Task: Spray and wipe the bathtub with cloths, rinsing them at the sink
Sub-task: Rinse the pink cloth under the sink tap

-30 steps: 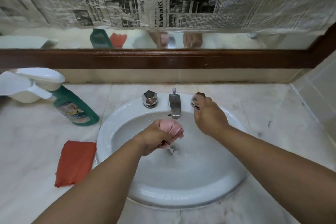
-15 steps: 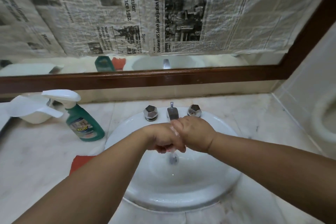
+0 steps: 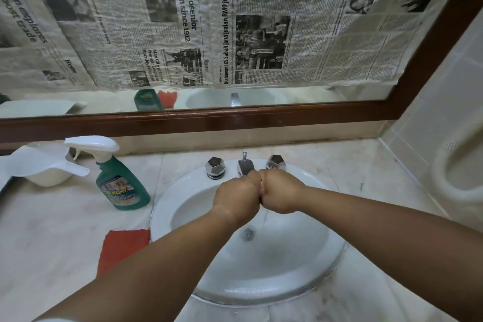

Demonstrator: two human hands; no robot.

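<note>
My left hand point(image 3: 236, 196) and my right hand point(image 3: 281, 191) are curled into fists pressed knuckle to knuckle over the white sink point(image 3: 183, 185), just below the chrome faucet point(image 3: 245, 166). The pink cloth they squeeze is hidden inside the fists. A thin trickle of water falls from them toward the drain point(image 3: 247, 233). A red cloth point(image 3: 122, 246) lies flat on the counter left of the sink, partly behind my left forearm. A green spray bottle point(image 3: 120, 185) with a white trigger stands upright further back on the left.
Two faceted chrome knobs point(image 3: 215, 166) point(image 3: 275, 162) flank the faucet. A white plastic scoop point(image 3: 44, 167) sits at the far left of the marble counter. A wood-framed mirror point(image 3: 235, 117) covered with newspaper runs behind. A white fixture point(image 3: 457, 172) curves in at the right wall.
My right hand left the right knob and joined my left hand on the pink cloth. Both fists now squeeze it under the faucet, and the view tilted up.
</note>
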